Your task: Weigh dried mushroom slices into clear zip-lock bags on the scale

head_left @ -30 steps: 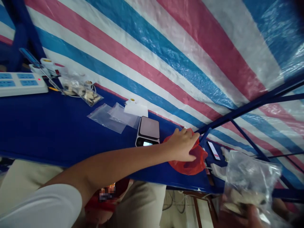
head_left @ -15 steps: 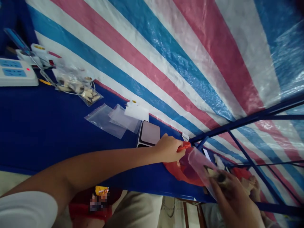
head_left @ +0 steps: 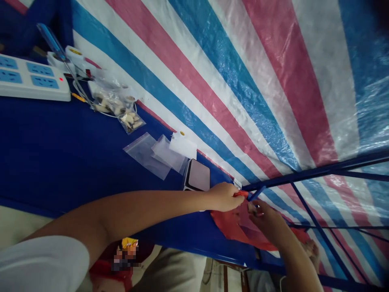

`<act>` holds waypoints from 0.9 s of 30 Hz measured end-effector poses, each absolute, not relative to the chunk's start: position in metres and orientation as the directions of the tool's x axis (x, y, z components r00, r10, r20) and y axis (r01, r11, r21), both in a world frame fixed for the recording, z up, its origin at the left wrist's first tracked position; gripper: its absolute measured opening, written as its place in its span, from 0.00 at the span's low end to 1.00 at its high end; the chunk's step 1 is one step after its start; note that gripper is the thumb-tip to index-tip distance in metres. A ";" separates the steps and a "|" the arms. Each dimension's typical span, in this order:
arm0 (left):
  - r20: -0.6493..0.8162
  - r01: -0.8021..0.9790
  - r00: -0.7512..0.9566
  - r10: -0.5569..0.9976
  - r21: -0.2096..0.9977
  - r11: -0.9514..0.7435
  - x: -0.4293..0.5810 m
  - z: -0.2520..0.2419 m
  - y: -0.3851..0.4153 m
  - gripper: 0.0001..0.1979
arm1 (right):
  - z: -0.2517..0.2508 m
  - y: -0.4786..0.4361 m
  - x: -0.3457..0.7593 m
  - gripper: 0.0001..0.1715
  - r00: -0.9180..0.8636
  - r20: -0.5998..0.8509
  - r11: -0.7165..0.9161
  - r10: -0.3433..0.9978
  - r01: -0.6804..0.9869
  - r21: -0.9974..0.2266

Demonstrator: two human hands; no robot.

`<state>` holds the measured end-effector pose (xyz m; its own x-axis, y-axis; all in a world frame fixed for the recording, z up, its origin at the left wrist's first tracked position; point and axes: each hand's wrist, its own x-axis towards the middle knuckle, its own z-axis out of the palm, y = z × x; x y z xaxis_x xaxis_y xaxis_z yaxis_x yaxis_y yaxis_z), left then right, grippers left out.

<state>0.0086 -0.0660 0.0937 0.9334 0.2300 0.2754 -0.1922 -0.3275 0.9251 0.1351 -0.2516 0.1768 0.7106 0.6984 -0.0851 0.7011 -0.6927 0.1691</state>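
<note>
My left hand point(head_left: 225, 196) is closed on the bunched upper edge of a red plastic bag point(head_left: 226, 227), which lies spread on the blue table. At the bag's mouth my right hand point(head_left: 267, 219) has its fingers curled together. A small clear bag with pale and dark pieces point(head_left: 252, 209) appears to be in those fingers, mostly hidden and blurred. Left of my left hand, partly behind my forearm, sits a small flat scale point(head_left: 199, 174).
Clear zip bags point(head_left: 148, 156) and a white paper point(head_left: 183, 146) lie left of the scale. Farther left are filled clear bags point(head_left: 117, 105), a soldering iron point(head_left: 51, 38) and a power strip point(head_left: 36, 79). A blue metal frame point(head_left: 304, 174) stands right. Another person's hand point(head_left: 311, 249) shows beyond.
My right hand has moved left and up to the red bag's mouth with the clear bag, which now shows far less. My left hand keeps its hold. The view has shifted slightly.
</note>
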 end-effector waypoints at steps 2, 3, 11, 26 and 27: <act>0.273 -0.194 0.934 0.230 0.929 -0.313 0.008 0.094 -0.065 0.17 | 0.178 -0.252 0.141 0.18 0.716 -0.080 -0.711 0.694 0.698 0.079; 0.273 -0.197 0.934 0.230 0.932 -0.305 0.009 0.094 -0.064 0.17 | 0.177 -0.253 0.143 0.17 0.713 -0.070 -0.711 0.697 0.701 0.057; 0.276 -0.193 0.930 0.241 0.928 -0.318 0.013 0.086 -0.065 0.17 | 0.154 -0.246 0.132 0.08 0.698 -0.071 -0.689 0.713 0.716 0.111; 0.239 -0.146 0.944 0.230 0.922 -0.360 0.011 0.087 -0.067 0.19 | 0.136 -0.247 0.093 0.22 0.733 0.033 -0.701 0.679 0.635 0.326; 0.242 -0.146 0.940 0.239 0.922 -0.359 0.011 0.088 -0.066 0.18 | 0.143 -0.252 0.101 0.21 0.734 0.063 -0.719 0.676 0.638 0.276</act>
